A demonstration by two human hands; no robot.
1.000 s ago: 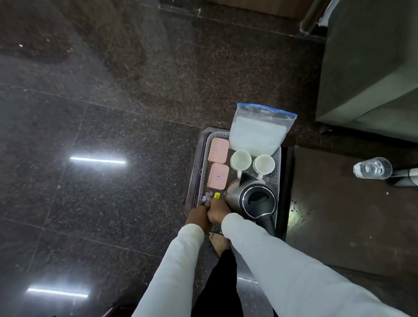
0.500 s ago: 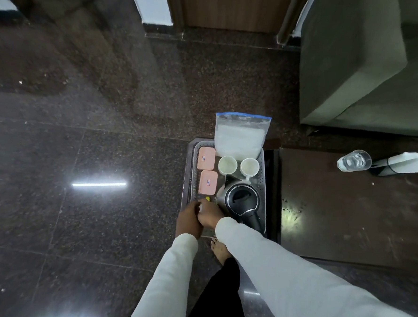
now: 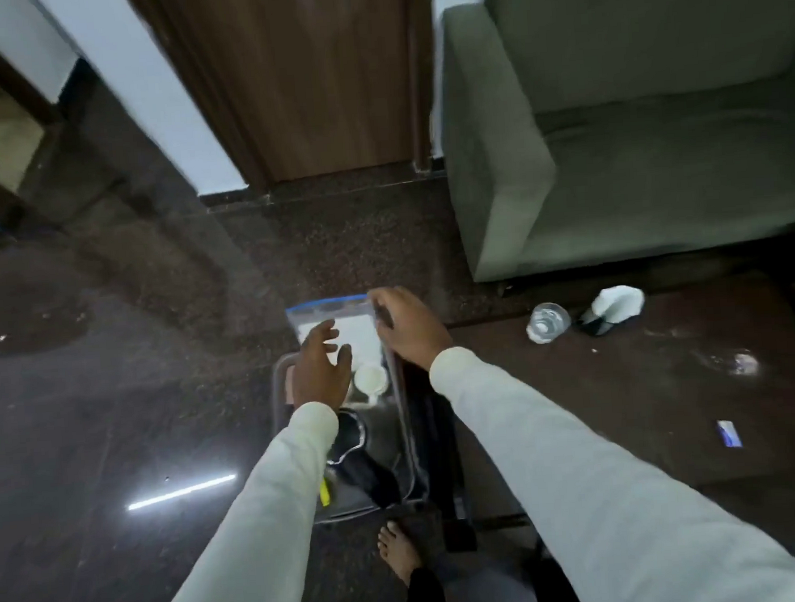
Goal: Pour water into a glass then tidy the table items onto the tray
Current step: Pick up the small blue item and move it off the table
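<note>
A metal tray (image 3: 278, 403) sits on a low stand beside the dark table (image 3: 625, 403). On it are a black kettle (image 3: 350, 438), a white cup (image 3: 370, 378) and, at the far end, a zip bag (image 3: 340, 316) of white powder with a blue seal. My right hand (image 3: 409, 330) is curled around the bag's right top corner. My left hand (image 3: 321, 373) hovers over the tray just below the bag, fingers spread and empty. It hides the pink boxes. A glass of water (image 3: 547, 322) stands on the table to the right.
Beside the glass lies a dark object wrapped in white cloth (image 3: 617, 303). A small blue-and-white sachet (image 3: 728, 433) lies nearer on the table. A green sofa (image 3: 632, 137) stands behind the table, a wooden door (image 3: 308, 83) beyond the tray. My bare foot (image 3: 397, 552) is below the tray.
Both hands left the tray's near-left corner and moved to its far end. The right hand took hold of the zip bag; the left hand opened. The view tilted upward.
</note>
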